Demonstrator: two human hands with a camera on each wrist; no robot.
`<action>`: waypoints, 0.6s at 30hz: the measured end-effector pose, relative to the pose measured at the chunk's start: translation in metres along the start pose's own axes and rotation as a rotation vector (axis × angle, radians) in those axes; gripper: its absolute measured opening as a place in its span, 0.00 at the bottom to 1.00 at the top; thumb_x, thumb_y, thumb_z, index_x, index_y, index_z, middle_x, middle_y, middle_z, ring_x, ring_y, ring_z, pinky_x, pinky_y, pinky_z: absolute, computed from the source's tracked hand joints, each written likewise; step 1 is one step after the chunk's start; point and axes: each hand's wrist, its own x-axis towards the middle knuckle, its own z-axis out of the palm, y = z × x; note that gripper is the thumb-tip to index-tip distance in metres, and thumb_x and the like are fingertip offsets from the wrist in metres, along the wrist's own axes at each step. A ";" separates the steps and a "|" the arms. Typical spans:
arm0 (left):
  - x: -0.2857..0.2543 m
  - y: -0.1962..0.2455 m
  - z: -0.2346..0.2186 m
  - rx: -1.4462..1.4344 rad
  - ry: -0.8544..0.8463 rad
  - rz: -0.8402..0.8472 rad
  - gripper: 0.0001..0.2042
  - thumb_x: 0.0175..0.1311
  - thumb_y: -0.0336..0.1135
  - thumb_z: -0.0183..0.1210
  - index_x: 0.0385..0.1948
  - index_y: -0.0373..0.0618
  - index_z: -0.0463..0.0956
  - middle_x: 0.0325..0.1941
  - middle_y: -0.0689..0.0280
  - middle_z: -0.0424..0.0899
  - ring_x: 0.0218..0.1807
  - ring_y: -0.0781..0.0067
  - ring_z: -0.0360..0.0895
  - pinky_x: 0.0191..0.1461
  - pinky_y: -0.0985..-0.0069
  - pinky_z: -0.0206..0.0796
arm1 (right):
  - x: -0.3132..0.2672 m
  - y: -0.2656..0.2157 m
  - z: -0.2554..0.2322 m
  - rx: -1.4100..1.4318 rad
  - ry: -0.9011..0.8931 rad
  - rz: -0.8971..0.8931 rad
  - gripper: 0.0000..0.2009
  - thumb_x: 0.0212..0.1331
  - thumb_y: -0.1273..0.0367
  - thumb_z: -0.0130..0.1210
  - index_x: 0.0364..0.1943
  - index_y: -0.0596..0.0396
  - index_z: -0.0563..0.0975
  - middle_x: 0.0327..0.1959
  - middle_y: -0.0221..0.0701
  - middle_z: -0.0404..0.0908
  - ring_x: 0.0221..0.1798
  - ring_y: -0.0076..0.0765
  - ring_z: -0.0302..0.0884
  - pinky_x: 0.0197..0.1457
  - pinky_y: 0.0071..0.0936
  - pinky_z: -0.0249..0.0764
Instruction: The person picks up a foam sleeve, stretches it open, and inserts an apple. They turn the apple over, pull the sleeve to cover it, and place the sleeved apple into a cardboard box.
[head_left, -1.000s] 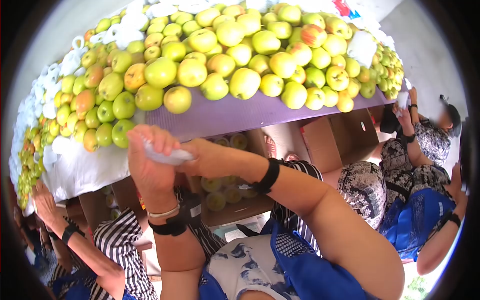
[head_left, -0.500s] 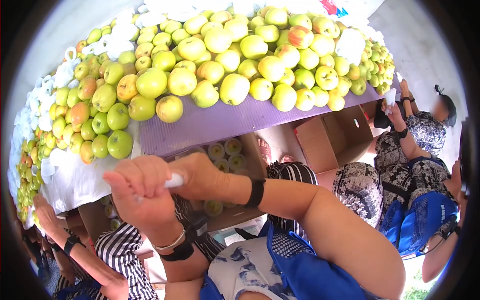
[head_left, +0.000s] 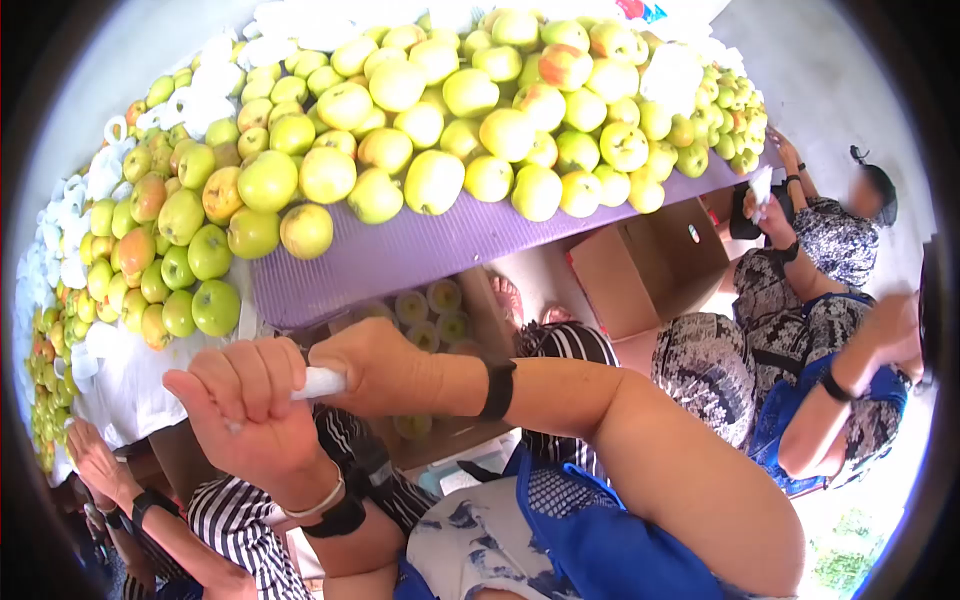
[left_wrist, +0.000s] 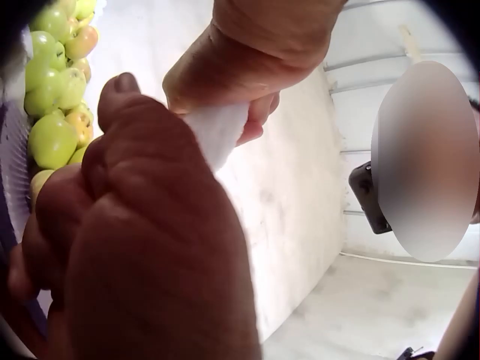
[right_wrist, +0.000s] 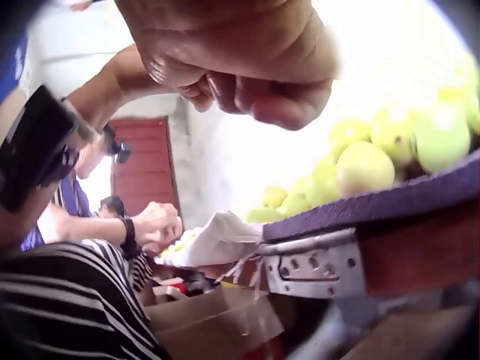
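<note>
My left hand (head_left: 245, 410) has its fingers curled round a bunched white item (head_left: 322, 382), with a bit of white showing at the palm. On the other end of it, my right hand (head_left: 395, 370) grips close beside the left. The left wrist view shows the white piece (left_wrist: 217, 131) between my left hand (left_wrist: 150, 225) and my right hand (left_wrist: 259, 49). In the right wrist view my right hand (right_wrist: 240, 56) has curled fingers, and the white item cannot be made out there. Both hands are in front of the purple table edge (head_left: 400, 245), near many green-yellow apples (head_left: 435, 182).
White bags (head_left: 215, 85) lie among the apples. Below the table are an open cardboard box (head_left: 625, 280) and a box of packed apples (head_left: 445, 296). Other people's hands (head_left: 95, 460) are at the left; more people sit at the right.
Both hands have moved left and down in the head view, still holding the white item. A shorter piece shows between them than a second ago. The apples and table have shifted left in view.
</note>
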 end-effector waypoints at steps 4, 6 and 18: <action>0.006 -0.010 -0.020 -0.154 -0.034 -0.116 0.22 0.69 0.52 0.36 0.16 0.50 0.58 0.13 0.73 0.57 0.17 0.79 0.54 0.27 0.77 0.50 | 0.001 0.011 0.002 -0.082 -0.038 0.063 0.07 0.42 0.63 0.57 0.22 0.51 0.76 0.21 0.36 0.78 0.28 0.48 0.77 0.31 0.37 0.73; 0.010 -0.027 -0.033 -0.183 0.018 -0.157 0.21 0.67 0.55 0.40 0.25 0.46 0.64 0.22 0.67 0.65 0.25 0.74 0.61 0.33 0.73 0.56 | -0.001 0.024 0.000 0.058 -0.003 0.201 0.08 0.43 0.65 0.58 0.25 0.53 0.77 0.23 0.39 0.79 0.29 0.48 0.77 0.32 0.36 0.72; 0.008 -0.017 -0.052 0.302 0.065 -0.185 0.20 0.58 0.40 0.52 0.46 0.31 0.66 0.45 0.56 0.74 0.47 0.65 0.71 0.55 0.70 0.61 | 0.004 0.034 -0.032 0.122 0.012 0.226 0.09 0.46 0.67 0.62 0.24 0.57 0.75 0.22 0.41 0.77 0.27 0.47 0.77 0.29 0.32 0.70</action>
